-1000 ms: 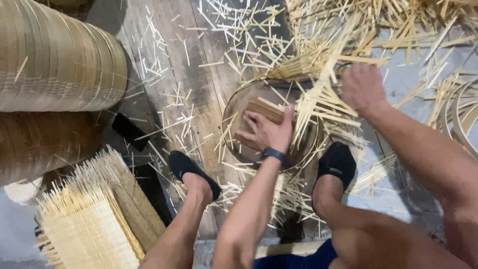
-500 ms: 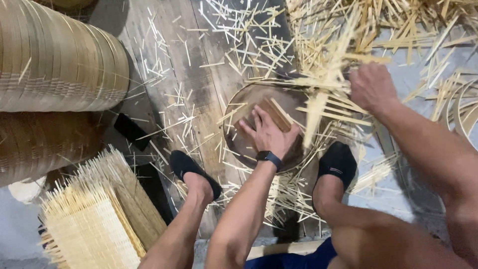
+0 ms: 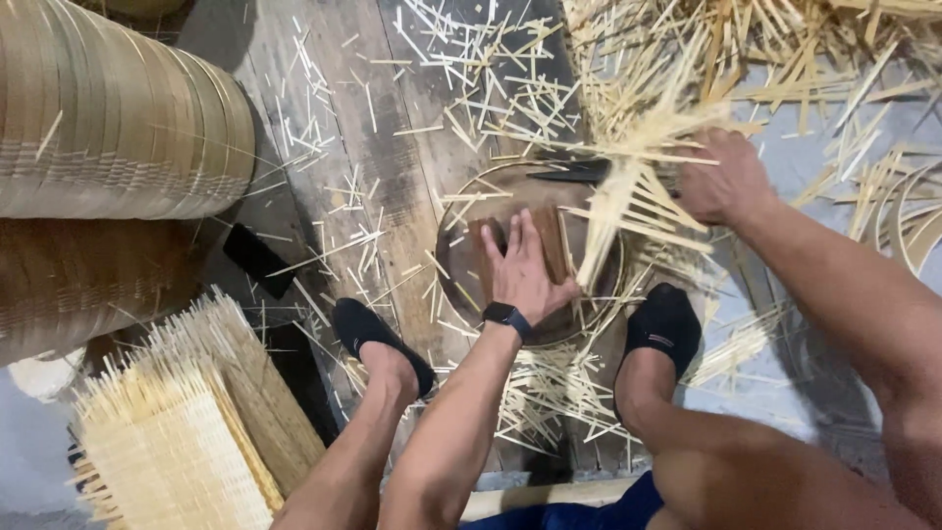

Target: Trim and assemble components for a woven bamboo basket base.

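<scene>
Left hand (image 3: pixel 525 270): flat, fingers spread, pressing brown woven bamboo strips (image 3: pixel 551 243) inside a round bamboo hoop (image 3: pixel 453 211) on the wooden floor (image 3: pixel 373 157).
Right hand (image 3: pixel 721 182): fingers curled shut around a fan of pale bamboo slivers (image 3: pixel 628 201).
Nearby: stacked round woven trays (image 3: pixel 108 128), far left.

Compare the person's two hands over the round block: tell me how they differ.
The left hand lies flat, fingers spread, pressing a small brown wooden piece on the round block; the right hand is closed in a fist around a fan of bamboo splints. The left wrist wears a dark watch; the right wrist is bare. The left sits nearer the person, the right farther out. Both are bare.
</scene>
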